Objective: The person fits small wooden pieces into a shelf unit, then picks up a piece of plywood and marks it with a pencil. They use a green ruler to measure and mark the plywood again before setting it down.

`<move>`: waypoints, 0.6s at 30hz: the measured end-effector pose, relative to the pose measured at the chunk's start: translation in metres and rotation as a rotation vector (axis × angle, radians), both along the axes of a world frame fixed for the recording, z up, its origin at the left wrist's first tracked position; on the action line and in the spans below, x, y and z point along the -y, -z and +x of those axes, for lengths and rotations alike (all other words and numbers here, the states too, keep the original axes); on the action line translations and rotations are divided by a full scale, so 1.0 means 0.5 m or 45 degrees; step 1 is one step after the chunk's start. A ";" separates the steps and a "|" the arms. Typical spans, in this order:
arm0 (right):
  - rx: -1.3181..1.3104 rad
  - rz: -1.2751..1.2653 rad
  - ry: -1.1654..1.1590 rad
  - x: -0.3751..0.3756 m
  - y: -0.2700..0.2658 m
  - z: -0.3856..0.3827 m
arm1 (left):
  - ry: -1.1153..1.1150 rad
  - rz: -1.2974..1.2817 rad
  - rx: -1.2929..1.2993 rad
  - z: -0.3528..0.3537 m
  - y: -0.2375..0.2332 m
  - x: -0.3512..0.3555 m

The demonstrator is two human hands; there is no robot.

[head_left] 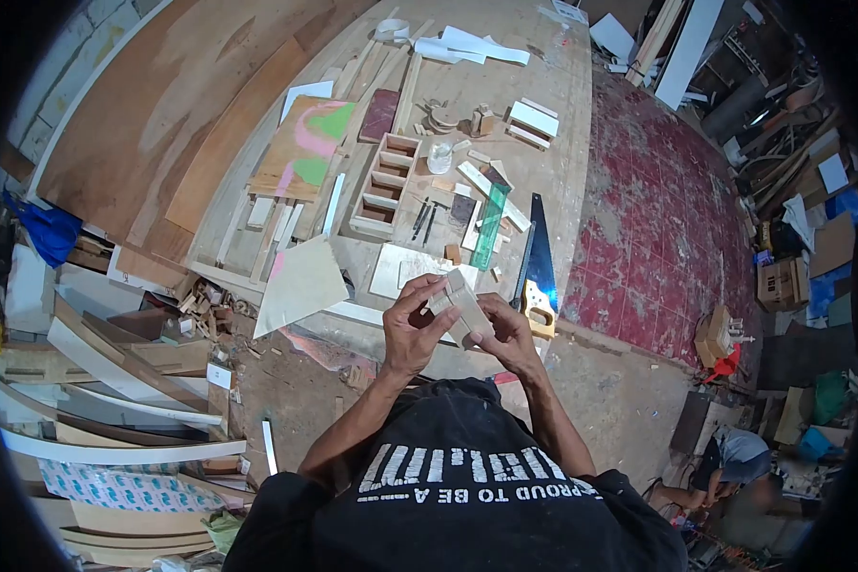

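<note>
Between my two hands is a small, pale wooden block piece (464,307), made of what look like several flat layers, held in front of my chest. My left hand (415,326) grips its left side with thumb and fingers. On the lower right side, my right hand (508,334) pinches the same piece. Just beyond lies a flat pale board (398,270) on the workbench. A handsaw (538,272) with a yellowish handle rests to the right of my right hand. Near it are a green ruler (489,227) and a wooden strip (505,204).
A wooden compartment box (381,205), a clear jar (439,158) and a painted board (305,143) are on the workbench (553,114). Curved wooden pieces (124,372) are stacked at left. Another person (734,458) crouches at lower right, near clutter.
</note>
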State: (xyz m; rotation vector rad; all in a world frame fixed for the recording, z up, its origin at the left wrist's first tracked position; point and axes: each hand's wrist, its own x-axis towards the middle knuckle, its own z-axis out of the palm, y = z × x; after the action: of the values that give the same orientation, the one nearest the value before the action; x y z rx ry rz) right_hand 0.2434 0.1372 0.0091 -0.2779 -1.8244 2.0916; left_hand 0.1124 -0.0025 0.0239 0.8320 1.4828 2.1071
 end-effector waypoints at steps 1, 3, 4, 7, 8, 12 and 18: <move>-0.013 0.027 -0.003 -0.005 -0.004 0.007 | -0.010 -0.023 -0.007 0.005 -0.004 -0.006; 0.035 -0.067 0.005 -0.004 -0.017 0.023 | -0.018 -0.024 -0.016 0.016 -0.008 -0.018; 0.080 -0.152 0.002 -0.006 -0.019 0.028 | -0.034 -0.018 -0.027 0.018 -0.011 -0.025; 0.049 -0.116 0.041 -0.014 -0.029 0.042 | -0.015 -0.016 0.020 0.029 -0.016 -0.041; 0.051 -0.117 0.088 -0.013 -0.039 0.043 | -0.009 -0.019 0.013 0.028 -0.019 -0.046; 0.214 -0.229 0.214 -0.005 -0.057 0.036 | 0.153 -0.150 -0.040 0.017 -0.013 -0.058; 0.393 -0.264 0.305 0.035 -0.117 -0.036 | 0.310 -0.289 -0.362 -0.033 -0.026 -0.020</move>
State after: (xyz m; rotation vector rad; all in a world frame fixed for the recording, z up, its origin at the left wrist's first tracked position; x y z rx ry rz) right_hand 0.2255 0.1196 0.0676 -0.8706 -1.6301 2.1572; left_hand 0.0958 0.0074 0.0367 1.1931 1.6293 1.6608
